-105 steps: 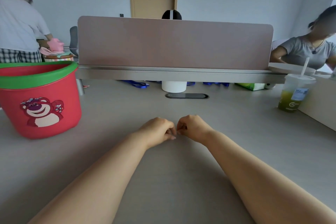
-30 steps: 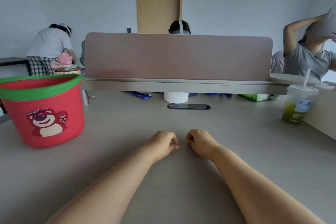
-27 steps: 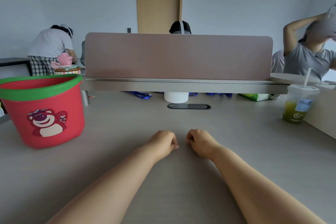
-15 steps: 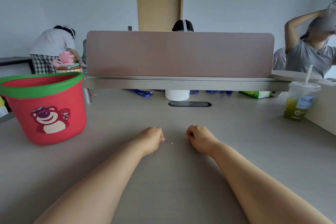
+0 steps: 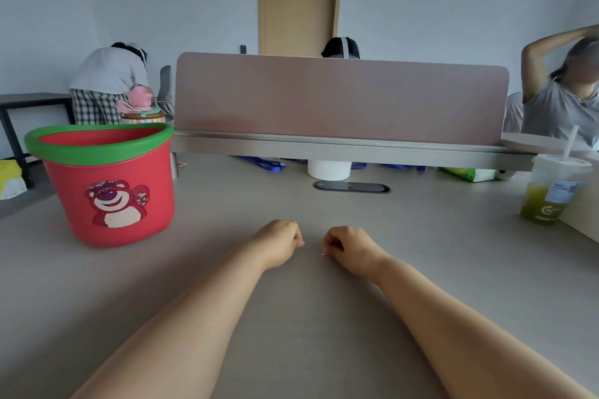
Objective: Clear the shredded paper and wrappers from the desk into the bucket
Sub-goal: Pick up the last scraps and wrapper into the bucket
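Note:
A red bucket (image 5: 107,191) with a green rim and a bear picture stands on the grey desk (image 5: 291,317) at the left. My left hand (image 5: 280,241) rests on the desk as a closed fist, right of the bucket. My right hand (image 5: 351,248) lies beside it, a small gap between them, fingers curled in. A tiny white paper speck (image 5: 322,254) lies on the desk at my right hand's fingertips. I cannot tell whether either fist holds any paper.
A pink divider panel (image 5: 340,100) bounds the desk's far side, a white cup (image 5: 329,169) and a cable grommet (image 5: 351,187) below it. A green iced drink with a straw (image 5: 551,194) stands at the right. Three people are behind and beside the desk.
My fists were touching, then my left hand drew away to the left, baring a white speck on the desk. Now the left hand has come back closer. The camera tilted up.

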A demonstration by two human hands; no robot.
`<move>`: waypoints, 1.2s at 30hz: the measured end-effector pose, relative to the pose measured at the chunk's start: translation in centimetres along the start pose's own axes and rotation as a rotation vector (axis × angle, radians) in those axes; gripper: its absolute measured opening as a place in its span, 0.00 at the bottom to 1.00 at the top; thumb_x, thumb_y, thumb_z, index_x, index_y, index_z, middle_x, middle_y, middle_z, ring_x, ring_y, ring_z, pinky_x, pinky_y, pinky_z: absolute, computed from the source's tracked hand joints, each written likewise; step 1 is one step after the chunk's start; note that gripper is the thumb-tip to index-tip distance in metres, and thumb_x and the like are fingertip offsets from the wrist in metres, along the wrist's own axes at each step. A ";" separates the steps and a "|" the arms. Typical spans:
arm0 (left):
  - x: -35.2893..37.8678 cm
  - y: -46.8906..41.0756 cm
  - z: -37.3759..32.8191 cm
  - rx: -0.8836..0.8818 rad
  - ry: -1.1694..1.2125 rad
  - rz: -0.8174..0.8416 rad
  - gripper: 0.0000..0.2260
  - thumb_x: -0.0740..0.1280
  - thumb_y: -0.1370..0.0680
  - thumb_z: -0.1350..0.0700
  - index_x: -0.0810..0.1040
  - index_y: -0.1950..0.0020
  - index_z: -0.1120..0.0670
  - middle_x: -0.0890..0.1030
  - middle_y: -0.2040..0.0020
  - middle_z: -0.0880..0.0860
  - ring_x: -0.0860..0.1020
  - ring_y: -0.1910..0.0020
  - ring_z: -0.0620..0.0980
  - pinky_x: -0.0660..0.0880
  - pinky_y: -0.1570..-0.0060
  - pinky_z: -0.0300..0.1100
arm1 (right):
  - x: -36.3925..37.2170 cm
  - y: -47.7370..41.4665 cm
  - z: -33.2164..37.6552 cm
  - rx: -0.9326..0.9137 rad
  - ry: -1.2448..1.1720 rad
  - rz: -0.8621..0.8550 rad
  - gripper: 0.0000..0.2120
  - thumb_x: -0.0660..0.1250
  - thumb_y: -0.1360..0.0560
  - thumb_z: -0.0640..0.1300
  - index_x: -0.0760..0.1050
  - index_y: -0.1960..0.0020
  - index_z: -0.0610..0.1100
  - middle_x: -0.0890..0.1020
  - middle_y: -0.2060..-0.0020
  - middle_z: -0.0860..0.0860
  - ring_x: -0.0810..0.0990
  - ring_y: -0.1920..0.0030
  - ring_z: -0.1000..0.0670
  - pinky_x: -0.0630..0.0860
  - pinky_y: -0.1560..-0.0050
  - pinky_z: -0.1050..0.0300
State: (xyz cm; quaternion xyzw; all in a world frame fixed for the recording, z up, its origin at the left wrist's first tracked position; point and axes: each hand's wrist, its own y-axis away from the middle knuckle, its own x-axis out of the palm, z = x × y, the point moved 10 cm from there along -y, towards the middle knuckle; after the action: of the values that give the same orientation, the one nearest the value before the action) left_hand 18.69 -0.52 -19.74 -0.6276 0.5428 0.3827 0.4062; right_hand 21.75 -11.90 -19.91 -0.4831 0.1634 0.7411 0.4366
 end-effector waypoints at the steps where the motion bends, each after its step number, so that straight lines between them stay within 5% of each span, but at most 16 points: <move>1: -0.1 0.0 0.1 -0.003 0.003 -0.005 0.09 0.60 0.21 0.56 0.76 0.46 0.57 0.78 0.41 0.57 0.75 0.42 0.55 0.70 0.46 0.42 | 0.0 -0.1 0.0 -0.004 0.003 -0.001 0.06 0.63 0.27 0.36 0.79 0.54 0.40 0.83 0.53 0.44 0.73 0.58 0.53 0.65 0.60 0.67; 6: -0.4 0.1 0.8 -0.030 0.011 -0.023 0.10 0.60 0.21 0.55 0.77 0.45 0.58 0.78 0.41 0.58 0.75 0.42 0.55 0.70 0.46 0.42 | 0.1 -0.1 0.1 -0.019 0.034 0.002 0.06 0.65 0.27 0.38 0.79 0.53 0.40 0.80 0.57 0.47 0.73 0.58 0.52 0.67 0.56 0.64; 11: -0.3 0.1 0.9 -0.045 0.011 -0.014 0.10 0.60 0.21 0.55 0.77 0.45 0.58 0.78 0.41 0.58 0.76 0.43 0.56 0.70 0.48 0.41 | 0.5 -0.1 1.2 -0.065 0.203 0.066 0.07 0.61 0.26 0.38 0.77 0.51 0.41 0.79 0.48 0.44 0.77 0.48 0.45 0.73 0.46 0.55; 16: -0.7 0.1 1.0 -0.052 0.009 -0.034 0.09 0.60 0.21 0.55 0.76 0.46 0.56 0.77 0.41 0.57 0.75 0.42 0.56 0.71 0.46 0.43 | 1.7 0.1 1.5 -0.018 0.369 0.164 0.10 0.55 0.25 0.36 0.72 0.47 0.42 0.75 0.44 0.44 0.75 0.45 0.41 0.70 0.52 0.54; 20: -2.0 0.2 1.1 -0.045 0.030 -0.080 0.09 0.60 0.21 0.54 0.76 0.47 0.57 0.78 0.43 0.57 0.75 0.45 0.56 0.70 0.48 0.43 | 0.9 0.3 1.0 0.043 0.163 0.150 0.10 0.55 0.24 0.37 0.73 0.46 0.39 0.77 0.45 0.42 0.74 0.49 0.45 0.67 0.52 0.58; 24: -4.7 1.0 1.1 0.000 0.039 -0.140 0.09 0.60 0.21 0.55 0.76 0.48 0.58 0.78 0.45 0.57 0.74 0.51 0.52 0.67 0.53 0.41 | -2.2 -0.6 2.2 0.073 -0.089 -0.001 0.08 0.56 0.23 0.38 0.74 0.51 0.40 0.76 0.58 0.48 0.72 0.56 0.48 0.68 0.61 0.60; 28: -10.7 2.9 2.0 0.053 -0.031 -0.321 0.08 0.61 0.21 0.56 0.76 0.48 0.58 0.78 0.45 0.57 0.75 0.47 0.56 0.70 0.49 0.45 | -3.8 -3.0 8.9 -0.061 -0.270 -0.094 0.14 0.56 0.24 0.36 0.67 0.66 0.47 0.71 0.68 0.52 0.71 0.60 0.48 0.65 0.67 0.66; 32: -19.1 6.3 4.1 0.090 -0.139 -0.548 0.08 0.62 0.22 0.58 0.75 0.50 0.62 0.78 0.47 0.60 0.76 0.47 0.60 0.69 0.50 0.49 | -5.5 -6.6 18.9 -0.250 -0.389 -0.218 0.10 0.57 0.23 0.37 0.69 0.62 0.45 0.69 0.71 0.56 0.67 0.70 0.55 0.64 0.72 0.72; 36: -26.2 9.1 10.3 -0.060 -0.170 -0.707 0.07 0.63 0.22 0.58 0.76 0.51 0.61 0.78 0.48 0.60 0.76 0.47 0.59 0.70 0.50 0.50 | -5.1 -10.1 27.9 -0.414 -0.408 -0.240 0.07 0.58 0.25 0.33 0.72 0.58 0.42 0.73 0.69 0.53 0.70 0.67 0.51 0.65 0.70 0.75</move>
State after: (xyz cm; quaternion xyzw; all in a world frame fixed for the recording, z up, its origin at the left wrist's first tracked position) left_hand 6.15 17.95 -0.38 -0.7540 0.2450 0.2853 0.5385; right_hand 14.68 9.81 -0.35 -0.4188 -0.1403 0.7835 0.4371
